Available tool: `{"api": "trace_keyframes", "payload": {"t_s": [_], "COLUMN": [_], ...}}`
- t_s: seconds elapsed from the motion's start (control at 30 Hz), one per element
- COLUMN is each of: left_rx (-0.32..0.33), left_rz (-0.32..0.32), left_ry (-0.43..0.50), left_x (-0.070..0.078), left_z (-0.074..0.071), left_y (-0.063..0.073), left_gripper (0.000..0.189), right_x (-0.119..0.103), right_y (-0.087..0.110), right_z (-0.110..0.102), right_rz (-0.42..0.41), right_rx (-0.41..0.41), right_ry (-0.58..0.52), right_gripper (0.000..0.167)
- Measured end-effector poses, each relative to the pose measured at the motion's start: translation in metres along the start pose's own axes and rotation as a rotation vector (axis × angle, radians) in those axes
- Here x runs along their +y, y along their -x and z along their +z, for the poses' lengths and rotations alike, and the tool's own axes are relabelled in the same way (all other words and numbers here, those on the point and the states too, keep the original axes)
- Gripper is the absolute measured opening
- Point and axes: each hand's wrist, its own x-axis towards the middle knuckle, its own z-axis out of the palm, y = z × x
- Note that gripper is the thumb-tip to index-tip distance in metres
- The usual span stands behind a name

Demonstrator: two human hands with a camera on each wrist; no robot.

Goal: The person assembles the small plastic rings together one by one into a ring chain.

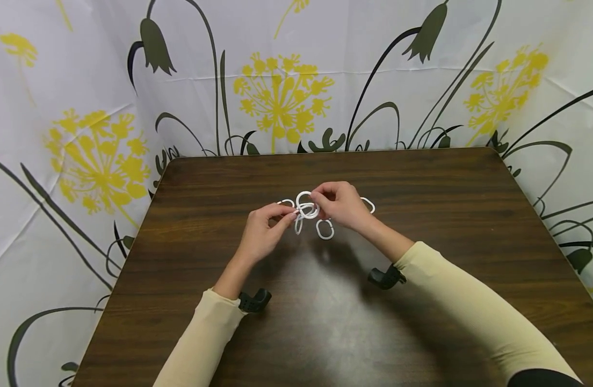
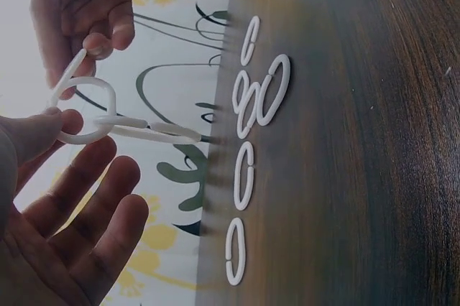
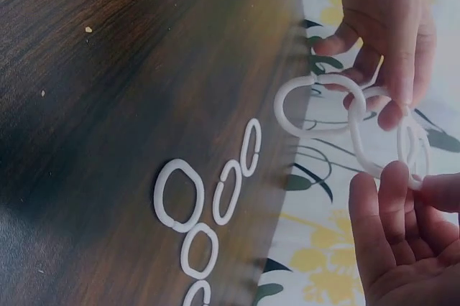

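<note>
Above the tabletop my left hand [image 1: 260, 235] pinches a white plastic ring [image 2: 112, 98] between thumb and index finger, the other fingers spread loosely. Opposite it, my right hand [image 1: 344, 205] pinches another white ring [image 2: 68, 75] with thumb and fingertips. The two held rings cross where the hands meet; whether they are linked I cannot tell. More linked rings [image 3: 279, 108] hang from the left hand's side, forming a short chain. Several loose white oval rings [image 3: 159, 195] lie on the table beyond the hands, each with a small gap, some touching or overlapping.
The dark wood-grain table [image 1: 446, 215] reaches back to a white curtain [image 1: 383, 32] with yellow and grey-green flower prints. A black wrist device [image 1: 385, 278] sits at the right cuff, another [image 1: 255, 301] at the left. Small crumbs dot the tabletop.
</note>
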Motion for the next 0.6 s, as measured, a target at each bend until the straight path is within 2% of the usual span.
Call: {"api": "trace_keyframes", "payload": {"t_s": [0.1,0.27,0.43,0.6], "left_rx": [0.002,0.013,0.004,-0.014], "left_rz": [0.036,0.057,0.032,-0.007], "left_ry": [-0.054,-0.105,-0.086,-0.057], "left_x": [0.0013,0.0028,0.0039,0.0023], "left_z": [-0.0003,-0.0013,-0.0028,-0.0031], "left_y": [0.0004,0.0002,0.0002,0.0002], "left_gripper": [0.012,0.012,0.011,0.012], "right_x": [0.0010,0.0021,0.0054,0.0079], "right_y": [0.0005,0.0005,-0.0004,-0.0020], "right_z": [0.0015,0.0012,-0.0019,-0.0049], "right_rz": [-0.002,-0.003,0.027,0.039], "right_rx": [0.011,0.026,0.039,0.075], "right_ry": [0.068,0.102,0.078,0.002], "right_gripper": [0.016,0.017,0.018,0.016]}}
